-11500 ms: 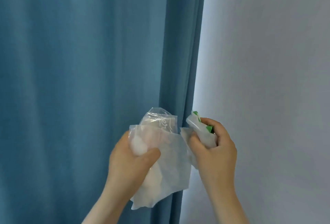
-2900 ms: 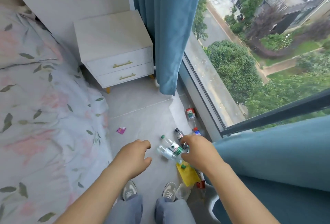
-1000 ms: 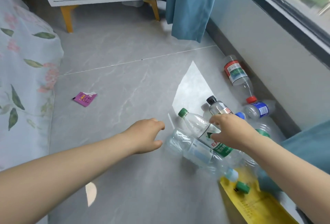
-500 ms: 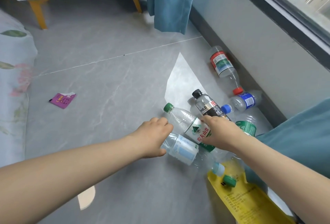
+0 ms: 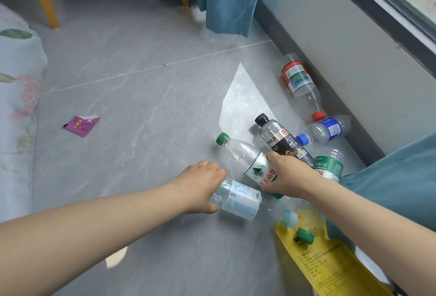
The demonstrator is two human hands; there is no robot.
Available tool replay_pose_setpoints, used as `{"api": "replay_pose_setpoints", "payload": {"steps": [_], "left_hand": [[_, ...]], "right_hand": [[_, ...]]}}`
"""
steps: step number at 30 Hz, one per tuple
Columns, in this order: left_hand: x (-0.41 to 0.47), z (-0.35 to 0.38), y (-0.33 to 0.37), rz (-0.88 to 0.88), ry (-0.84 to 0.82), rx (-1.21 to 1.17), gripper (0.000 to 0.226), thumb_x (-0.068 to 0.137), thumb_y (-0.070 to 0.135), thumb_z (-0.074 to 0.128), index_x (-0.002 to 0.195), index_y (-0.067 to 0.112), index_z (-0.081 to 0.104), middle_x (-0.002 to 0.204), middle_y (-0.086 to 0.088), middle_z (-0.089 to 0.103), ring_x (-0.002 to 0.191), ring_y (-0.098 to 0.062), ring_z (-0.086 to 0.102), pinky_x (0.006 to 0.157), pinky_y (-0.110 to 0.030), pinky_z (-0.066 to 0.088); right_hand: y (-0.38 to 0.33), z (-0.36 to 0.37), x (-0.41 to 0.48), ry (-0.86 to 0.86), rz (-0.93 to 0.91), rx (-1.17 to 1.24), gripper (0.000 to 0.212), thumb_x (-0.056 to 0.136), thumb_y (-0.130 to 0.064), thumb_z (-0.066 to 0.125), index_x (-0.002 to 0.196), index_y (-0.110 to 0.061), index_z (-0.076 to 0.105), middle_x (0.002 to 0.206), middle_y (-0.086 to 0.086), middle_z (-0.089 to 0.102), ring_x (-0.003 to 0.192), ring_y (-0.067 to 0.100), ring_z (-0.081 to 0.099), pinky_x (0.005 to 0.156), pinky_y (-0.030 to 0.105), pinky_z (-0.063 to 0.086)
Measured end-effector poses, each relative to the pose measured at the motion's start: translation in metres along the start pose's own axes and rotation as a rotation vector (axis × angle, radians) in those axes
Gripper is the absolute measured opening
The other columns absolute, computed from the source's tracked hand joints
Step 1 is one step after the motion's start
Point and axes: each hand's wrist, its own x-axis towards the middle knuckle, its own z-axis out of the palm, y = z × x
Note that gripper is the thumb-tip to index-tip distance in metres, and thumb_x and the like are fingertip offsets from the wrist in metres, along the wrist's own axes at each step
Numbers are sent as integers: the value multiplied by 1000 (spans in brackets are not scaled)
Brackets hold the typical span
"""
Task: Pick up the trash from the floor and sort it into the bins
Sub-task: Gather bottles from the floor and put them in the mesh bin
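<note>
Grey floor (image 5: 141,107), bottles piled near the wall (image 5: 342,43). The green-cap bottle (image 5: 243,156) lies flat, long axis diagonal, cap pointing up-left. The right hand (image 5: 287,175) wraps its label, fingers curled round the body. Just below it the pale-label bottle (image 5: 240,201) lies flat, cap pointing lower-right onto the yellow bag (image 5: 330,267). The left hand (image 5: 200,187) grips its base end, fingers curled over it.

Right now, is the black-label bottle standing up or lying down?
Lying down. The black-label bottle rests on its side on the floor, its black cap pointing away from you.
</note>
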Motion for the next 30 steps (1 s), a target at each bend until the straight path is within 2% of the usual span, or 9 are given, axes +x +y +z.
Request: {"api": "replay_pose_setpoints", "payload": {"steps": [3,10,15,20,24,30], "left_hand": [[-6,0,-3,-23,20,-64,54,73,44,66,114,15,45,111,-3,47,102,-23,46,90,-31,43],[-31,-12,-6,-105,96,-199,52,69,46,68,105,16,47,102,1,46,89,-19,50,72,-27,42],[-56,-33,-9,-162,197,-342,60,66,49,72,115,24,46,110,6,48,93,-14,54,80,-28,49],[-77,-66,-13,-235,362,-517,58,59,48,78,105,31,47,101,11,48,85,-8,57,76,-28,51],[-85,-100,-22,-281,475,-598,51,60,45,80,97,30,49,101,14,50,87,1,54,74,-19,44],[-76,-157,-32,-348,685,-728,45,61,35,84,94,24,54,101,10,60,95,-10,58,81,-26,47]], "right_hand": [[0,-4,-4,36,2,-14,56,73,-40,71,118,-20,45,101,2,63,90,22,61,74,34,53],[-7,-20,-18,126,23,54,48,72,-42,69,110,-21,49,92,-1,62,83,19,62,72,35,55],[-16,-37,-36,208,39,201,45,72,-43,70,109,-24,51,86,-7,62,78,13,62,70,33,55],[-29,-59,-46,317,45,335,46,72,-43,72,110,-24,53,86,-5,65,77,12,63,70,34,57],[-36,-87,-47,366,27,400,49,71,-47,73,110,-26,54,89,-6,66,79,12,64,73,37,57],[-49,-137,-46,427,-29,517,51,72,-46,74,114,-28,53,88,-13,65,75,2,63,64,23,51]]}}
